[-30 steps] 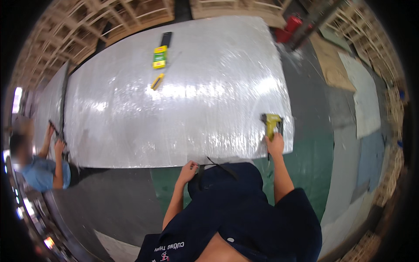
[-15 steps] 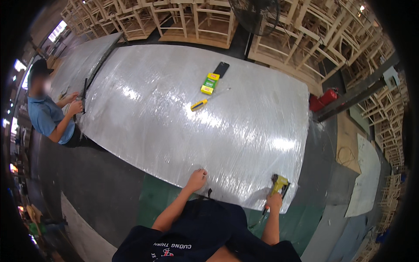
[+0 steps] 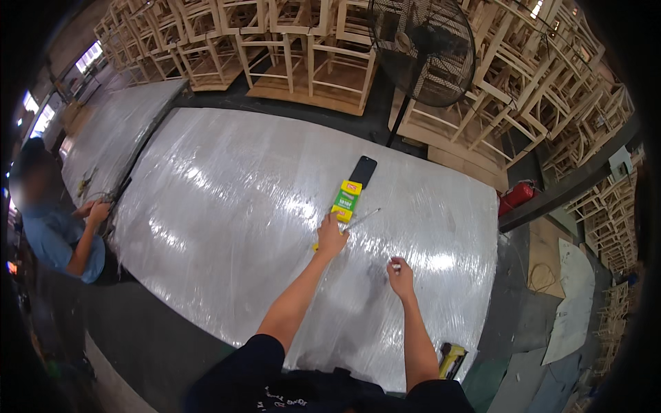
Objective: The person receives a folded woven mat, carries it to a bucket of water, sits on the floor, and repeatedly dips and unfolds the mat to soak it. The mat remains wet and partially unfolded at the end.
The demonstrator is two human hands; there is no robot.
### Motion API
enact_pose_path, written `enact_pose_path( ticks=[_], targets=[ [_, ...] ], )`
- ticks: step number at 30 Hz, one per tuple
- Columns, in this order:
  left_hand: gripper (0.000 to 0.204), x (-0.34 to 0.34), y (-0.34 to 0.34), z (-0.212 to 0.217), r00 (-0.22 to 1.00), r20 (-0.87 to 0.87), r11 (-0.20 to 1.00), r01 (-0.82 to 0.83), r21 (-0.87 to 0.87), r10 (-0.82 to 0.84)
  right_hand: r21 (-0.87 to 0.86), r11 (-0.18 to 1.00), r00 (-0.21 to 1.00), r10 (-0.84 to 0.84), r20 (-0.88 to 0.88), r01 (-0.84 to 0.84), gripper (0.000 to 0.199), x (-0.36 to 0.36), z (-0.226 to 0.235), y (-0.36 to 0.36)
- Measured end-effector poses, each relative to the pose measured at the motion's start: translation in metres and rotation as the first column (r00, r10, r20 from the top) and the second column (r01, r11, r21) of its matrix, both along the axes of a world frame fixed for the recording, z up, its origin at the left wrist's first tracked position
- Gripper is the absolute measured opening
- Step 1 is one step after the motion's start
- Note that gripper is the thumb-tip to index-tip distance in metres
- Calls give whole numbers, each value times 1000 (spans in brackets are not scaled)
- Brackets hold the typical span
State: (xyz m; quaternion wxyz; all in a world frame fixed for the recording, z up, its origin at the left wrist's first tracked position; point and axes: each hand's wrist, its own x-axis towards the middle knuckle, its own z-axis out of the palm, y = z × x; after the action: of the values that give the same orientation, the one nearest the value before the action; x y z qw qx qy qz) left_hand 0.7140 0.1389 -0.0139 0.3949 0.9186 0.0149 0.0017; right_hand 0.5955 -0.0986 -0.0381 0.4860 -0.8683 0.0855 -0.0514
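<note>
Reaching with left hand over a yellow cutter beside the box on the wrapped table; grip unclear. Right hand pinches something small, white. Best to grasp the handle squarely.

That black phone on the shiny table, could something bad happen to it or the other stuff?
Maybe. The phone lies just beyond the yellow-green box, and the left hand reaches close by, so a nudge might push both along the slick plastic-wrapped table. The yellow tool sits at the table's near edge beside the right arm; an elbow could knock it off.
</note>
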Motion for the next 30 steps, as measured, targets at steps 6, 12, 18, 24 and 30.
enact_pose_path(
  ticks=[6, 12, 18, 24, 30],
  targets=[
    [95, 87, -14, -25, 976, -97, 974, -180, 135, 194, 192, 981, 999, -30, -34, 36, 40, 199, -39, 42],
    [83, 108, -22, -42, 992, -92, 993, -72, 95, 81, -193, 963, 981, -176, 81, 188, 60, 319, -76, 40],
    [77, 122, 25, -61, 979, 48, 950, -204, 237, 198, -254, 959, 991, -131, -1, 127, 62, 351, -64, 110],
    [76, 155, 55, -57, 972, 76, 936, -236, 260, 224, -215, 972, 993, -80, 89, 98, 61, 378, -70, 140],
    [78, 178, 93, -57, 975, 51, 916, -220, 336, 216, -191, 981, 997, 57, 51, -46, 59, 412, -61, 195]
  ],
)
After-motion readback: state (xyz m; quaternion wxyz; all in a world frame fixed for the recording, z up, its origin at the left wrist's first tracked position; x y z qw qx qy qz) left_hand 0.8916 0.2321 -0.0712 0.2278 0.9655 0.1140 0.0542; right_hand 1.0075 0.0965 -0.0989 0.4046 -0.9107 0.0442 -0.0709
